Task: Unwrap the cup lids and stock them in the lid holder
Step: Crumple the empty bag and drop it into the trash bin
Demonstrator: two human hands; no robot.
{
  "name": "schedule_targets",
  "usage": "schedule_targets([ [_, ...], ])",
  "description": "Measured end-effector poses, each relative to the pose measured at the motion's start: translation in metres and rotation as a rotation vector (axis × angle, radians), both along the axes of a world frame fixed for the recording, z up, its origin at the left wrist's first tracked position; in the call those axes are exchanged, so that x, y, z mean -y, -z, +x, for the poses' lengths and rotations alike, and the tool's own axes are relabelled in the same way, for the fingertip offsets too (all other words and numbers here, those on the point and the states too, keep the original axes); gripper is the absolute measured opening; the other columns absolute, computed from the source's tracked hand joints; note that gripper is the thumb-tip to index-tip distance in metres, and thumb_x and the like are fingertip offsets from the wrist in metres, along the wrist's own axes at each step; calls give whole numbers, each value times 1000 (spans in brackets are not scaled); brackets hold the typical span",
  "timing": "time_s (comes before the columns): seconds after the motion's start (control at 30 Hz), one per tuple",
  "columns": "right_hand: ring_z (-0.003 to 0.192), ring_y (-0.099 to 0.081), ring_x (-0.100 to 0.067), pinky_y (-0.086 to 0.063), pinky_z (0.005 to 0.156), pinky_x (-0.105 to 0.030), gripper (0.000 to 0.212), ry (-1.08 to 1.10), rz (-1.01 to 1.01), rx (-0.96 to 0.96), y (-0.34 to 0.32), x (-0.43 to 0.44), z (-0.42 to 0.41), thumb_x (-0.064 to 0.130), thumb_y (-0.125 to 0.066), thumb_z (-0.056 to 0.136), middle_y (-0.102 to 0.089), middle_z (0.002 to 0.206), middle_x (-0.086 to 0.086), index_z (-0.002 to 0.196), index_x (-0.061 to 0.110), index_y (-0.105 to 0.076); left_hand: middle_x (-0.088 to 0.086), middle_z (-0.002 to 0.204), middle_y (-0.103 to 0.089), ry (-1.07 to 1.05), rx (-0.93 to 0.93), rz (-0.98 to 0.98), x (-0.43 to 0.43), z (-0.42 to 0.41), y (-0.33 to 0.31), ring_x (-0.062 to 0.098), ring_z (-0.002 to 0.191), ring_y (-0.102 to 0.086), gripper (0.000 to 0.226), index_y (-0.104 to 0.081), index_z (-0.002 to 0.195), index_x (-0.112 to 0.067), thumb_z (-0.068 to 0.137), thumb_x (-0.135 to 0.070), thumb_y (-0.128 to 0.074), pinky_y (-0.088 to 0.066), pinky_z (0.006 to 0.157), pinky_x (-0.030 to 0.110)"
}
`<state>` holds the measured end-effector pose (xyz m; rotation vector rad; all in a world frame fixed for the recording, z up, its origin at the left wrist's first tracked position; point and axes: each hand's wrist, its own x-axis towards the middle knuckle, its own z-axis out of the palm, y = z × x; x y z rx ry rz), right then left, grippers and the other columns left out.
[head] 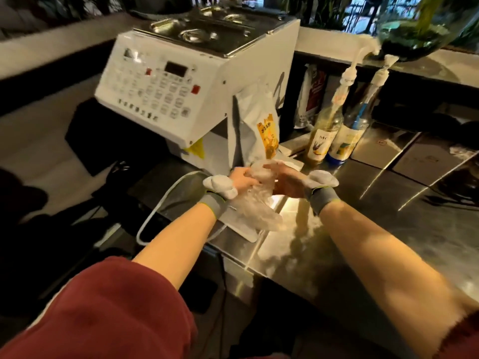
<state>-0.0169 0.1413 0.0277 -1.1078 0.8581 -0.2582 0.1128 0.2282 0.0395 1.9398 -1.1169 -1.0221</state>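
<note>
A stack of clear cup lids (260, 177) in a crinkled clear plastic wrap (261, 213) lies slanted over the steel counter, beside the white machine. My left hand (242, 178) grips the stack's upper end from the left. My right hand (286, 181) holds the same end from the right. Both wrists carry grey bands with white pads. The loose tail of the wrap trails down toward me over a white flat base (239, 226). The picture is blurred, and I cannot make out a lid holder.
A white keypad machine (166, 92) stands at the back left with a white and orange bag (259, 125) leaning on it. Two pump syrup bottles (334, 136) stand right of the hands. A white cable (153, 213) loops off the steel counter (388, 229) edge at left.
</note>
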Motion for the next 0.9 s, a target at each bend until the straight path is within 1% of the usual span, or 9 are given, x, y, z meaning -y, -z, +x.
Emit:
schedule_targets([
  [0.03, 113, -51, -45, -44, 84, -44, 36, 31, -48, 14, -2, -10, 14, 8, -27, 101, -46, 128, -17, 137, 8, -33, 15, 104, -60, -33, -14, -5, -13, 9, -1, 21, 103, -56, 39, -58, 123, 5, 85, -2, -60, -44, 61, 12],
  [0.13, 71, -52, -19, -45, 59, -29, 14, 111, -159, -10, -5, -44, 48, 5, -40, 97, -51, 87, -9, 104, 15, -48, 18, 138, -51, -118, -76, -22, -47, 29, -4, 31, 129, -48, 60, -39, 141, -1, 87, -12, -62, -41, 97, 30],
  [0.27, 45, -51, -8, -36, 32, -12, 31, 99, -197, -22, -4, -93, 117, 3, -44, 95, -45, 66, -5, 68, 16, -47, 14, 147, -41, -289, -190, -97, -113, 76, -3, 28, 134, -44, 72, -23, 148, -11, 88, -19, -62, -37, 111, 36],
  [0.4, 65, -51, -11, -51, 43, -13, 15, 81, -110, 14, 1, -126, 176, 4, -44, 95, -52, 79, -1, 86, 12, -54, 21, 134, -48, -513, -10, -172, -173, 120, 7, 33, 126, -50, 55, -38, 137, 1, 89, -14, -60, -42, 105, 38],
  [0.47, 72, -52, -12, -53, 64, -20, 15, 115, 2, 95, 3, -133, 191, 8, -46, 95, -55, 89, -3, 108, 9, -54, 20, 119, -52, -542, 93, -169, -187, 139, 14, 35, 120, -53, 42, -52, 123, 10, 88, -11, -62, -42, 102, 36],
  [0.57, 81, -53, -15, -45, 71, -27, 19, 32, 168, 164, 2, -166, 229, 14, -40, 97, -54, 88, -6, 96, 9, -58, 22, 116, -65, -590, 190, -42, -219, 173, 25, 33, 115, -59, 31, -67, 112, 7, 87, -11, -63, -42, 98, 30],
  [0.67, 66, -46, -16, -44, 63, -26, 32, -98, 200, 96, 5, -188, 262, 12, -29, 98, -41, 71, -5, 70, 11, -45, 25, 124, -62, -712, -57, 26, -237, 202, 34, 37, 113, -59, 34, -63, 117, 8, 95, -12, -47, -45, 92, 36],
  [0.77, 55, -59, -21, -58, 72, -28, 29, -251, 169, 19, 14, -210, 300, 1, -35, 97, -43, 72, -8, 71, 7, -47, 13, 99, -61, -879, -579, -32, -256, 230, 39, 29, 87, -58, 43, -61, 98, -9, 98, -43, -35, -49, 73, 38],
  [0.9, 38, -63, -2, -55, 45, -15, 15, -469, 32, -111, 28, -228, 339, -1, -46, 93, -57, 79, -6, 90, 9, -56, 12, 134, -54, -1061, -690, -128, -265, 260, 47, 29, 117, -53, 47, -44, 136, -13, 93, -32, -51, -51, 78, 42],
])
